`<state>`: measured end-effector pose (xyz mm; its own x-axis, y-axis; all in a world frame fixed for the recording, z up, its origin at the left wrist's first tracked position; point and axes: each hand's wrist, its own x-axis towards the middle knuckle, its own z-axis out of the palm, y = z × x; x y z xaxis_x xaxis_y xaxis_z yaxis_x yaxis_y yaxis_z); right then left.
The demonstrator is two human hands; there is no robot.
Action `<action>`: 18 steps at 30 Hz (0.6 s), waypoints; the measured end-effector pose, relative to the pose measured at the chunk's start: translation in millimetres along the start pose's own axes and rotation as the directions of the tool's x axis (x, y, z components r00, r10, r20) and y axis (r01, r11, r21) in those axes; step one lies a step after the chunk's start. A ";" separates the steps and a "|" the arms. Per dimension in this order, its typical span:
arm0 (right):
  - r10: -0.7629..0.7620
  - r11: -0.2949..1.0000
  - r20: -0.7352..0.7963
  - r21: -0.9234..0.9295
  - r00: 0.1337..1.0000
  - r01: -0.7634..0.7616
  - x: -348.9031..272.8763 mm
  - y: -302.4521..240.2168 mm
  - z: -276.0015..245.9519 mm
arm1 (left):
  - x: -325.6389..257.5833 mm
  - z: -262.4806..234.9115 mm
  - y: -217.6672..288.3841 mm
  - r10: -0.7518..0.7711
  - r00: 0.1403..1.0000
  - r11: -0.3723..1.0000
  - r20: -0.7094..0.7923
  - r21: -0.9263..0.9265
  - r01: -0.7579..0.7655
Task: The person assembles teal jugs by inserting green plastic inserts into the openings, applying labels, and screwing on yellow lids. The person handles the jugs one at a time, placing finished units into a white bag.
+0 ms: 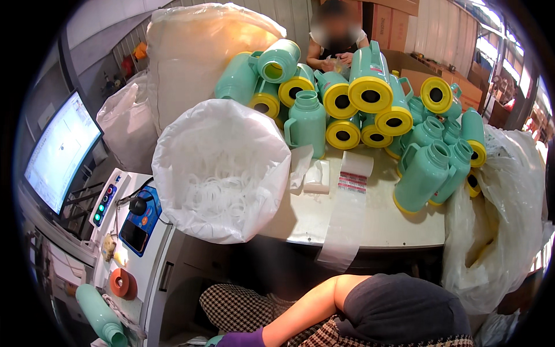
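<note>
At the lower edge my right arm reaches across my lap, with a purple glove [241, 339] at its end. Only the back part of my right hand shows, and its fingers are cut off by the frame. Beside it peeks a small teal piece [215, 340], mostly out of view; whether the hand grips it I cannot tell. My left hand is not in view. Above my lap, a white sack [222, 115] of clear plastic rings [217, 194] stands against the table [376, 228]. Teal jugs [422, 176] with handles stand and lie on the table, several showing yellow bases.
A roll of clear labels [352, 168] trails over the table's front edge, near a small white box [317, 176]. Left are a monitor [62, 150], a phone [134, 237], brown tape [123, 283] and another jug [99, 312]. Plastic bags [491, 231] hang right. A person [337, 37] sits opposite.
</note>
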<state>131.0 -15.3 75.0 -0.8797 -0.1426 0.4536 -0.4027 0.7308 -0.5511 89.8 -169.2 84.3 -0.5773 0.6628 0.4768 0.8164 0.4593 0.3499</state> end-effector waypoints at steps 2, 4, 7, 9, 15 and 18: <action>0.046 0.999 0.045 -0.005 0.998 -0.046 -0.1 -3.4 -4.7 | 1.9 -2.1 1.9 0.091 0.996 0.994 0.007 0.058 -0.091; 0.090 0.996 0.098 -0.005 0.991 -0.090 -1.5 -8.1 -5.5 | 13.4 -11.9 23.0 0.169 0.984 0.985 -0.048 0.049 -0.166; 0.124 0.990 -0.037 0.068 0.992 -0.121 -3.7 -1.3 3.3 | -4.0 3.6 6.1 -0.176 0.983 0.980 0.061 -0.080 0.180; 0.138 0.950 -0.057 0.288 0.989 -0.116 -4.4 -4.0 3.7 | -5.6 -5.0 11.9 -0.214 0.972 0.944 0.098 -0.236 0.231; 0.109 0.938 0.207 0.301 0.972 -0.169 -25.7 6.1 -17.2 | 3.1 11.7 9.8 -0.070 0.997 0.997 0.012 -0.042 0.070; 0.049 0.916 0.332 0.361 0.942 -0.174 -23.3 -10.8 -47.3 | -1.0 2.6 7.0 -0.005 1.000 0.999 0.008 -0.036 0.005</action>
<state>167.8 11.7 103.5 -0.9324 -0.3200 0.1682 -0.3067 0.4537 -0.8367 96.1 -165.1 84.1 -0.5814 0.6650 0.4687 0.8123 0.4417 0.3810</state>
